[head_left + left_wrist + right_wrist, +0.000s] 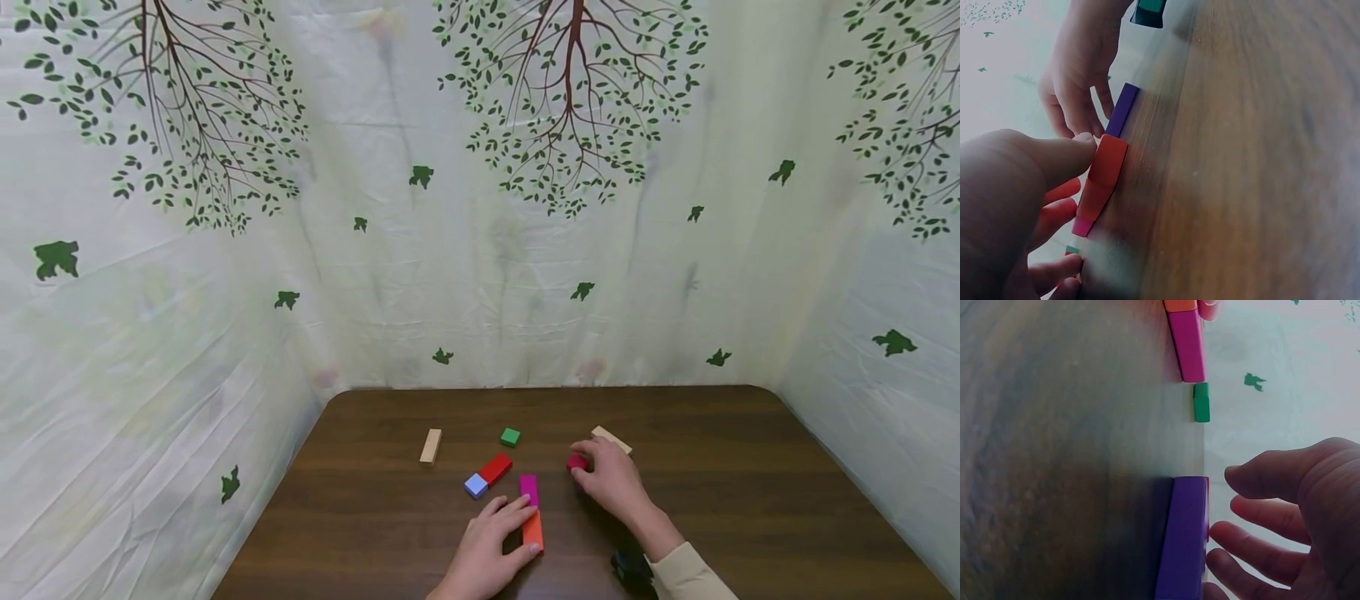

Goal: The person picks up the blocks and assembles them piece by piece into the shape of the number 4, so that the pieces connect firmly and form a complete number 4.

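Fingers of the left hand (pixel 486 546) lie loosely across an orange block (pixel 532 533) and the near part of a magenta block (pixel 528 485), with the thumb at the orange one's near end; the hold looks light, more a steadying touch than a firm grasp. These two blocks lie end to end in a straight row, apparently touching, so that row looks set. The right hand (pixel 613 482) has its thumb and fingers parted around a crimson block (pixel 576 462); whether they press on it cannot be told. Right beside the crimson piece, the right wrist view shows a purple block (pixel 1184 540). Whether those two touch is unclear, so this pairing seems unsettled.

Farther out, to the left of the magenta block, a red block (pixel 496 469) and a blue block (pixel 476 486) lie end to end and read as another finished pair. A green block (pixel 511 437) sits alone beyond the red one, and of two pale wooden blocks, one (pixel 431 447) lies off to the left and the other (pixel 612 440) just past the right hand. These three look unplaced on the brown table (pixel 750 517), which suggests the arranging is roughly midway.
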The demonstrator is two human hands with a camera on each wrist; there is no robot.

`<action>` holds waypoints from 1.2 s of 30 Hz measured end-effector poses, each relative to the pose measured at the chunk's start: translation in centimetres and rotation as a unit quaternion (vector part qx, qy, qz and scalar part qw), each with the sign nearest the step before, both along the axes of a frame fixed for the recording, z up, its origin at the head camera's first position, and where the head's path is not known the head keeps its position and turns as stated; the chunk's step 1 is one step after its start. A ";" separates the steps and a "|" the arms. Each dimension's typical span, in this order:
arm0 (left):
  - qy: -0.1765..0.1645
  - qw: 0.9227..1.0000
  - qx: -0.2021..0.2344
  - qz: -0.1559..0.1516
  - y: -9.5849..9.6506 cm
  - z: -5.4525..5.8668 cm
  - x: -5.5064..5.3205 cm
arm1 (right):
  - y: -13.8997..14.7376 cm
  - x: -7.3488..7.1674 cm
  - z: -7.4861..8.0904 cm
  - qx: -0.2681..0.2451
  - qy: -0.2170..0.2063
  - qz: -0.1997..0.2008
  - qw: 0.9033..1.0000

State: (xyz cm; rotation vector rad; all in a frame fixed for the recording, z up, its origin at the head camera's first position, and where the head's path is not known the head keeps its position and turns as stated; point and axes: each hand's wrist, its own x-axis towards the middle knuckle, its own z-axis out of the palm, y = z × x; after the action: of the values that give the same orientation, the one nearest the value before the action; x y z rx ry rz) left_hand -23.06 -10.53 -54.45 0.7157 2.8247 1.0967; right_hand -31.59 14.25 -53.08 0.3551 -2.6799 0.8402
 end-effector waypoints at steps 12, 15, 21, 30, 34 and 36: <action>0.009 1.000 -0.013 -0.002 -0.1 -0.2 -0.2 | -0.3 0.0 -0.2 0.007 -0.022 -0.004 1.000; 0.014 1.000 -0.018 -0.003 -0.1 -0.1 0.0 | -0.5 0.0 -0.2 0.012 -0.029 -0.010 0.999; 0.006 1.000 -0.017 -0.001 -0.1 0.0 -0.1 | -0.6 -0.2 -0.2 0.016 -0.038 -0.019 0.999; 0.009 1.000 -0.027 -0.005 -0.2 0.1 0.0 | -0.5 -0.4 -0.4 0.005 -0.047 -0.031 0.998; 0.017 0.999 -0.027 -0.005 -0.1 0.0 0.0 | -0.4 -0.6 -0.4 0.000 -0.049 -0.034 0.998; 0.022 0.999 -0.027 -0.005 0.0 -0.2 0.0 | -0.4 -0.7 -0.4 -0.003 -0.051 -0.038 0.998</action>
State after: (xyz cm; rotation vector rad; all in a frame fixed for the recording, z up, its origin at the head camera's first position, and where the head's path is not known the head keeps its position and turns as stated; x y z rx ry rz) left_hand -23.03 -10.57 -54.65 0.7587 2.8715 1.0109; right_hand -32.25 13.89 -53.52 0.2134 -2.7650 0.8668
